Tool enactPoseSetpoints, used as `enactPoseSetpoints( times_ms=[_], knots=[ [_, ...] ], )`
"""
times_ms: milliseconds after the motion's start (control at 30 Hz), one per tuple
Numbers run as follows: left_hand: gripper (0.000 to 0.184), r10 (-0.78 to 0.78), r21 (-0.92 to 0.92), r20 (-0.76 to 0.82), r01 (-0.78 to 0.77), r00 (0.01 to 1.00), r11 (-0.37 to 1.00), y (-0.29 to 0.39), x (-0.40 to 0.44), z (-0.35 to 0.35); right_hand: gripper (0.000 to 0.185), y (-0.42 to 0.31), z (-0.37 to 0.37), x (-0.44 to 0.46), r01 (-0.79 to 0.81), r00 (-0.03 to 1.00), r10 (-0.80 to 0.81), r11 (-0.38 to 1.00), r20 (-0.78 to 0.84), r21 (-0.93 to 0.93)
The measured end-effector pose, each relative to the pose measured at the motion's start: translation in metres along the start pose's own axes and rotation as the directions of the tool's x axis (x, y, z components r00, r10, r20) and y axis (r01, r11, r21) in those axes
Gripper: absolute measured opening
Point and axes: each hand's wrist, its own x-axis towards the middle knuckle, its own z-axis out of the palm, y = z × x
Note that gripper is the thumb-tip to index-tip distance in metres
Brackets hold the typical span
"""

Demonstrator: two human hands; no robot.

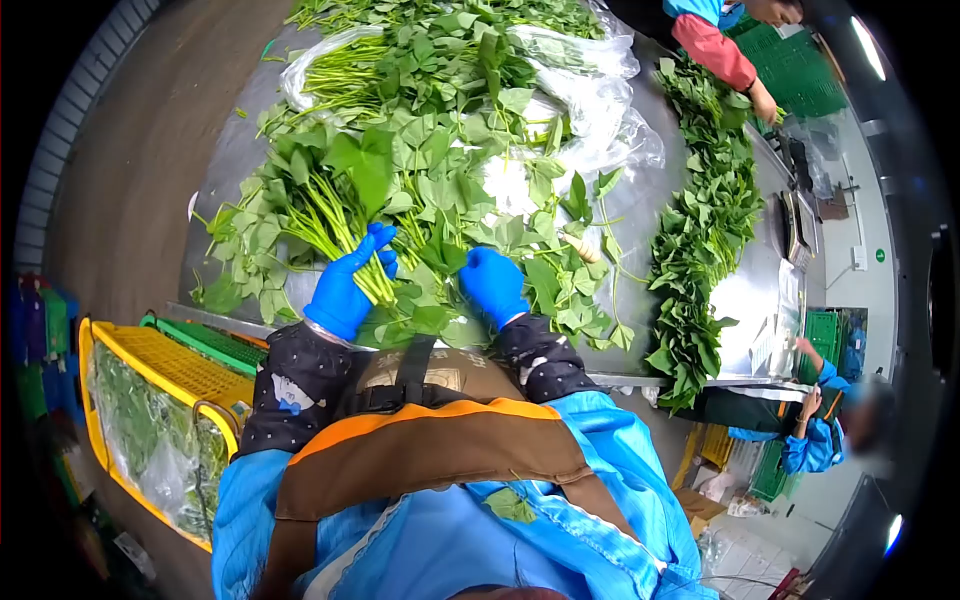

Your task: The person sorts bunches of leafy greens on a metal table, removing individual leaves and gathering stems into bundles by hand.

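My left hand, in a blue glove, is wrapped round a bunch of leafy green stems at the front of the metal table. The stems slant up and to the left, with leaves at the top and stem ends below the fingers. To the right, my right hand, also gloved in blue, is closed beside loose leaves; what its fingers hold, if anything, is hidden. A large pile of leafy greens lies beyond both hands.
Clear plastic bags lie among the greens. A long row of bunches runs along the table's right side. Two co-workers in blue stand at the right. A yellow crate with bagged greens is at the lower left.
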Motion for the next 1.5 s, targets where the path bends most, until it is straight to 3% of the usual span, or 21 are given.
enactPoseSetpoints(
  times_ms=[67,167,233,300,333,367,400,500,533,633,733,800,833,867,1033,1067,1167,1233,1300,1400,1500],
  knots=[
    [0.034,0.039,0.084,0.013,-0.040,0.999,0.996,0.005,-0.001,0.004,0.020,0.012,-0.004,0.006,-0.075,0.997,0.076,0.985,0.000,0.157],
    [0.035,0.040,0.156,-0.019,-0.037,0.999,0.987,0.002,0.002,0.004,0.019,-0.008,-0.019,-0.011,0.016,0.998,-0.022,0.994,0.054,0.111],
    [0.035,0.058,0.214,-0.074,-0.041,0.996,0.976,-0.001,0.001,0.008,0.019,-0.010,-0.002,-0.011,0.125,0.992,-0.126,0.992,-0.028,-0.022],
    [0.035,0.117,0.284,-0.136,-0.074,0.984,0.956,-0.004,-0.002,0.023,0.019,-0.007,-0.005,-0.005,0.046,0.999,-0.045,0.996,0.014,-0.075],
    [0.034,0.174,0.341,-0.143,-0.116,0.974,0.933,-0.002,-0.005,0.032,0.019,0.003,-0.005,-0.002,-0.014,0.996,-0.009,0.964,0.085,0.267],
    [0.030,0.286,0.476,-0.136,-0.190,0.949,0.858,0.003,-0.010,0.045,0.020,0.021,-0.003,0.000,-0.092,0.987,-0.002,0.813,0.161,0.575],
    [0.026,0.350,0.501,-0.122,-0.247,0.929,0.830,0.006,-0.010,0.050,0.021,0.033,-0.006,0.001,-0.176,0.973,-0.025,0.563,0.229,0.808],
    [0.015,0.528,0.564,-0.049,-0.413,0.848,0.715,0.014,-0.007,0.073,0.024,0.019,-0.051,-0.021,-0.241,0.969,0.013,0.243,0.245,0.940],
    [0.015,0.501,0.572,-0.051,-0.386,0.864,0.724,0.015,-0.005,0.079,0.029,0.014,-0.057,-0.028,-0.333,0.942,-0.004,0.091,0.334,0.939],
    [0.014,0.420,0.577,-0.051,-0.316,0.906,0.753,0.010,0.006,0.095,0.024,0.015,-0.044,-0.027,-0.551,0.833,-0.041,0.016,0.551,0.834],
    [0.025,0.305,0.534,-0.010,-0.253,0.952,0.807,-0.009,0.026,0.094,0.025,0.007,-0.017,-0.018,-0.460,0.846,-0.049,0.439,0.531,0.772],
    [0.029,0.287,0.527,0.030,-0.260,0.957,0.810,-0.013,0.029,0.098,0.020,0.005,-0.012,-0.014,-0.160,0.986,0.087,0.695,0.139,0.701],
    [0.029,0.297,0.522,0.033,-0.270,0.954,0.809,-0.013,0.030,0.101,0.018,0.003,-0.018,-0.014,-0.039,0.983,0.135,0.818,-0.127,0.574],
    [0.030,0.308,0.517,0.033,-0.280,0.951,0.809,-0.014,0.032,0.104,0.018,0.006,-0.024,-0.012,-0.059,0.985,0.133,0.860,-0.109,0.507],
    [0.029,0.339,0.574,0.063,-0.312,0.939,0.757,-0.011,0.041,0.098,0.018,-0.001,-0.023,-0.013,-0.109,0.994,0.110,0.992,-0.011,0.069],
    [0.029,0.333,0.573,0.062,-0.307,0.941,0.760,-0.010,0.042,0.095,0.020,-0.002,-0.009,-0.012,-0.067,0.989,0.069,0.998,-0.133,0.021],
    [0.029,0.326,0.576,0.065,-0.302,0.943,0.760,-0.005,0.045,0.085,0.021,0.007,-0.010,-0.002,-0.185,0.970,0.205,0.972,-0.130,0.147],
    [0.029,0.350,0.604,0.069,-0.318,0.934,0.731,0.000,0.045,0.083,0.022,0.025,-0.021,0.000,-0.215,0.959,0.277,0.859,-0.068,0.466],
    [0.026,0.374,0.584,0.022,-0.316,0.927,0.748,0.001,0.047,0.085,0.022,0.026,-0.026,-0.004,-0.200,0.956,0.280,0.846,-0.093,0.495],
    [0.022,0.343,0.603,0.010,-0.279,0.939,0.747,-0.003,0.054,0.083,0.023,-0.007,-0.020,-0.011,-0.161,0.976,0.173,0.982,-0.130,0.099],
    [0.021,0.323,0.549,0.041,-0.291,0.946,0.783,-0.003,0.054,0.091,0.026,-0.005,0.001,-0.006,-0.145,0.959,0.145,0.989,-0.242,0.019]
  ],
)
